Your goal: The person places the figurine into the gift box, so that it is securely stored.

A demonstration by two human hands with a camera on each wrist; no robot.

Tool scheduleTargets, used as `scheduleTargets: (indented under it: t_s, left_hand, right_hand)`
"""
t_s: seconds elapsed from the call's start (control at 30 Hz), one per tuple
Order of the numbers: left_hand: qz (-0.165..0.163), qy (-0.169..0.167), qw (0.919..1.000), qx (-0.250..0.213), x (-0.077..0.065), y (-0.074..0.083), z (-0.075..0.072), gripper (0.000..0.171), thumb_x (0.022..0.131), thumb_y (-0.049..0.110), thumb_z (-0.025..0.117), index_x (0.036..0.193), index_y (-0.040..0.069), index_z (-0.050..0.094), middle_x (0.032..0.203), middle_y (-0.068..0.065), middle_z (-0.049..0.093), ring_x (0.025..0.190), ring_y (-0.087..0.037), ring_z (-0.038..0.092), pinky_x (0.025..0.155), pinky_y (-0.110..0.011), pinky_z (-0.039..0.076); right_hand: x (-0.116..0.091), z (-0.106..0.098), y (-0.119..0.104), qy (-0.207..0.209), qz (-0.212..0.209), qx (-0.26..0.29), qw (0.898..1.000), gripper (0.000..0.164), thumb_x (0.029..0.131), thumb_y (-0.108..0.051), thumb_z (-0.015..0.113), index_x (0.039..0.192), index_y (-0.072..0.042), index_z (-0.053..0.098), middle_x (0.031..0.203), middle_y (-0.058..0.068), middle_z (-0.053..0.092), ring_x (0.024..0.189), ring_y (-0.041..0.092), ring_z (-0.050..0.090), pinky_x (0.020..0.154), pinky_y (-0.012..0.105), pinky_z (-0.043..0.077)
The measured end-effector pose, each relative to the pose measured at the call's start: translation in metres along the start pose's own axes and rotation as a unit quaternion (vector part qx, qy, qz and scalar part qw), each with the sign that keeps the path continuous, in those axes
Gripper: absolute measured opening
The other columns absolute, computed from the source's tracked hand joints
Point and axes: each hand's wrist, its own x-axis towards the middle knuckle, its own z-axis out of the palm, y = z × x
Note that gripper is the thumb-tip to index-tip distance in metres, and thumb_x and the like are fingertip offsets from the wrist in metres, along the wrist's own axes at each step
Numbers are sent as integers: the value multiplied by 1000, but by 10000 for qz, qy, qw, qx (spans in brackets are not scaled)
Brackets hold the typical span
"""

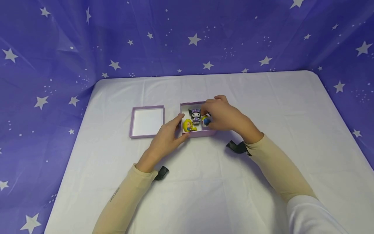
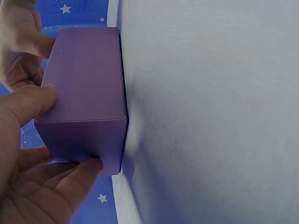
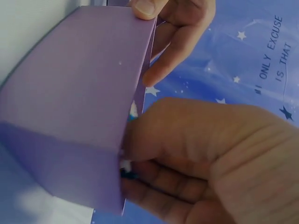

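Observation:
A lilac box (image 1: 200,134) stands on the table with small toy figurines inside. One figurine (image 1: 196,115) wears a black and purple hood; in the front left corner lies another figurine (image 1: 188,125) with long yellow hair. My left hand (image 1: 166,139) grips the box's front left corner, thumb on the front wall and fingers along the left side. Over the box's right part, my right hand (image 1: 225,115) reaches past the rim, fingers and thumb around a blue and yellow figurine (image 1: 206,121). The right wrist view shows bits of white and blue beside those fingers; the rest is hidden.
To the left of the box lies its shallow lilac lid (image 1: 131,123), white inside facing up. A white cloth (image 1: 204,188) covers the table. Behind it hangs a purple-blue curtain (image 1: 163,52) with stars. Dark straps (image 1: 236,147) stick out under both forearms.

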Motion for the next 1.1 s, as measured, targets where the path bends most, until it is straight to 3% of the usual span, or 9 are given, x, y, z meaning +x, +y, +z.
scheduleTargets:
  t_s: [0.23,0.7,0.87,1.0,1.1]
  left_hand:
    - [77,12,10000,-23,0,-1,1,73,90,28,72,147,0,37,138,-20,53,119,-27,56,99,-37,46]
    - [67,31,10000,52,1,0,1,73,90,29,72,147,0,37,141,-18,51,123,-25,53,102,-37,44]
    - [61,23,10000,65,0,-1,0,74,90,29,72,147,0,37,138,-19,53,118,-25,56,100,-37,46]
    - [45,-40,10000,50,1,-1,-2,74,90,29,72,148,0,36,136,-19,54,115,-25,57,98,-38,46]
    - [58,-180,9998,-21,0,-1,-6,74,90,27,72,149,1,35,135,-18,55,115,-25,57,98,-38,47]
  right_hand:
    - [14,1,-10,-693,356,-430,9960,32,69,-12,84,99,-14,72,95,-6,66,94,14,59,109,60,13]
    - [22,9,-9,-1332,621,-667,9869,30,74,1,78,98,-16,71,91,-6,65,93,15,58,110,61,11]
    - [18,5,-10,-996,511,-481,9926,31,76,-7,79,105,-15,72,100,-5,67,99,15,59,111,60,10]
    - [12,0,-17,-336,227,-185,9990,30,81,-16,77,110,-11,70,109,0,66,107,18,58,111,59,15]
    - [9,1,-30,333,-137,322,9988,34,83,-18,73,115,-8,67,112,4,65,108,21,58,108,55,24]
